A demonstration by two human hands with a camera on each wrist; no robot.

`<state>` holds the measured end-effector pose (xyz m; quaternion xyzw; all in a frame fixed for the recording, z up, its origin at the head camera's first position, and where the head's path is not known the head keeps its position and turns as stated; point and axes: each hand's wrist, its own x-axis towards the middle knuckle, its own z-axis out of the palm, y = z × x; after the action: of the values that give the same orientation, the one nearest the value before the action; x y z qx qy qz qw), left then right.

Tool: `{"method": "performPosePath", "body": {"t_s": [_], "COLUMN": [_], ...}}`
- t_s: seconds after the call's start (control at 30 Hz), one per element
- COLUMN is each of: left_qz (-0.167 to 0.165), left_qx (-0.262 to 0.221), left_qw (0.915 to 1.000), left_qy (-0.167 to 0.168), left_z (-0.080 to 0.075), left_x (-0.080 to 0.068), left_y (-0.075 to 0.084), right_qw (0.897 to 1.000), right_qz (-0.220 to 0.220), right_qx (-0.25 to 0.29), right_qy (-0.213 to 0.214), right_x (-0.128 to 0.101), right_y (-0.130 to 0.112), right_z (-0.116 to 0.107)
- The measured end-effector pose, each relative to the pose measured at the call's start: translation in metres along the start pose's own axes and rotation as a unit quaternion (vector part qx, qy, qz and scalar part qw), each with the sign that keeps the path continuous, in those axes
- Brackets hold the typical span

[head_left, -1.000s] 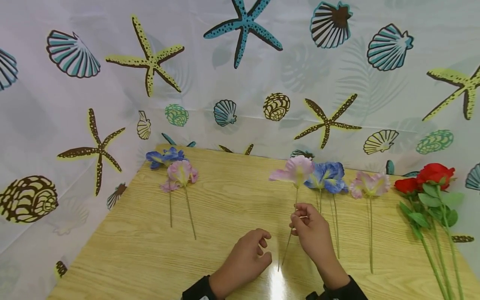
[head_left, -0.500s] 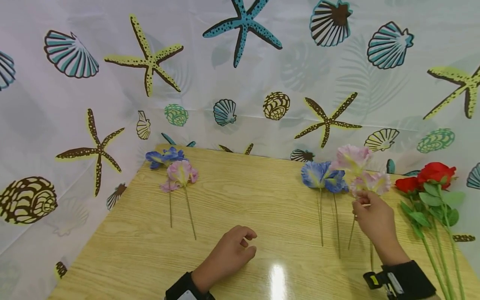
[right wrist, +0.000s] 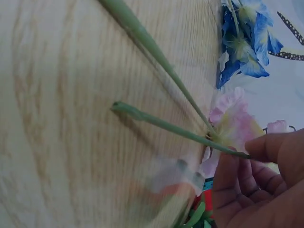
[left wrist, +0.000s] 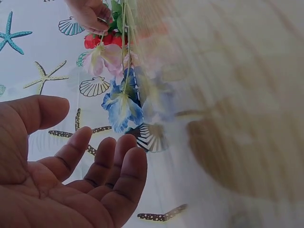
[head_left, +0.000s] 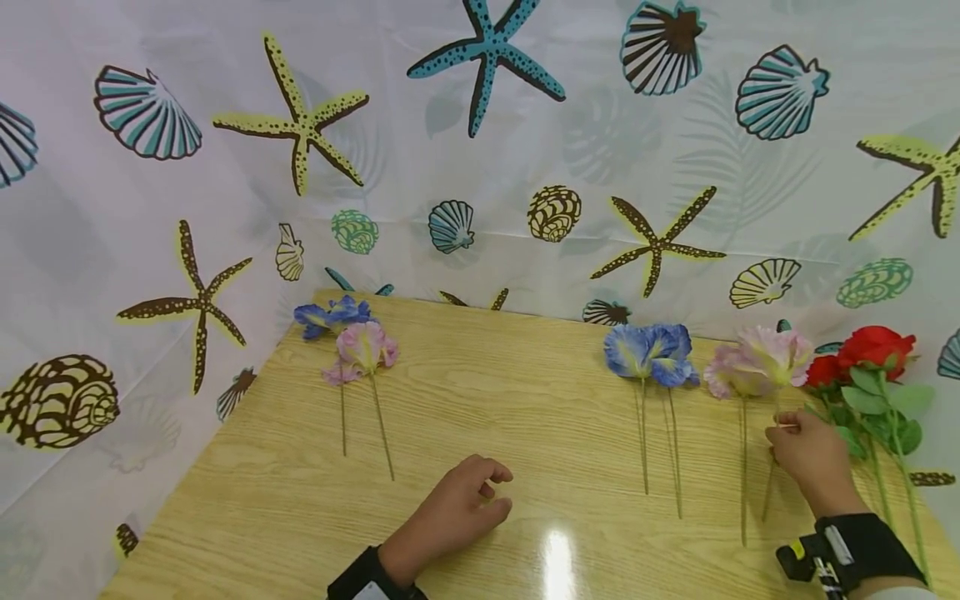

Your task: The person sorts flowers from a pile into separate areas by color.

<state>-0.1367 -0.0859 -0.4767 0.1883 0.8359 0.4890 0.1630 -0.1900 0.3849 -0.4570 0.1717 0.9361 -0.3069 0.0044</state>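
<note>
Rightward again: since half a second ago the right hand (head_left: 813,454) has carried the pink flower (head_left: 776,354) past the blue pair (head_left: 648,350), to just beside the other pink bloom (head_left: 727,372) and close to the red roses (head_left: 870,350).

Fingertips pinch the thin stem (right wrist: 175,128) high up, near the head; stem end close to the wooden table (head_left: 487,400), contact unclear.

Left hand (head_left: 450,517) rests on the table, fingers loosely curled, holding nothing (palm bare in the wrist view).

To do it well, I'd judge: lower the stem parallel to its pink neighbour, bloom level with it, clear of rose leaves, then release.
</note>
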Motion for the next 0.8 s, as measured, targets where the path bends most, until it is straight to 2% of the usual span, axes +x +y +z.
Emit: {"method": "performPosePath", "body": {"t_s": [0.13, 0.33, 0.6, 0.8], "left_qz": [0.0, 0.002, -0.003, -0.009], "left_qx": [0.002, -0.002, 0.005, 0.025], "left_qw": [1.0, 1.0, 1.0, 0.9995], "left_qy": [0.003, 0.004, 0.003, 0.016], "left_z": [0.0, -0.001, -0.003, -0.006], "left_x": [-0.001, -0.001, -0.002, -0.002], "left_y": [-0.001, -0.002, -0.002, -0.003], "right_qw": [0.999, 0.997, 0.992, 0.995], "right_qz": [0.025, 0.046, 0.071, 0.058], "right_qx": [0.003, -0.038, -0.044, -0.041], "right_qy": [-0.027, -0.046, -0.098, -0.074], "right_x": [0.001, 0.005, 0.005, -0.001], "right_y": [0.002, 0.005, 0.023, 0.025], "right_z": [0.0, -0.003, -0.001, -0.004]}}
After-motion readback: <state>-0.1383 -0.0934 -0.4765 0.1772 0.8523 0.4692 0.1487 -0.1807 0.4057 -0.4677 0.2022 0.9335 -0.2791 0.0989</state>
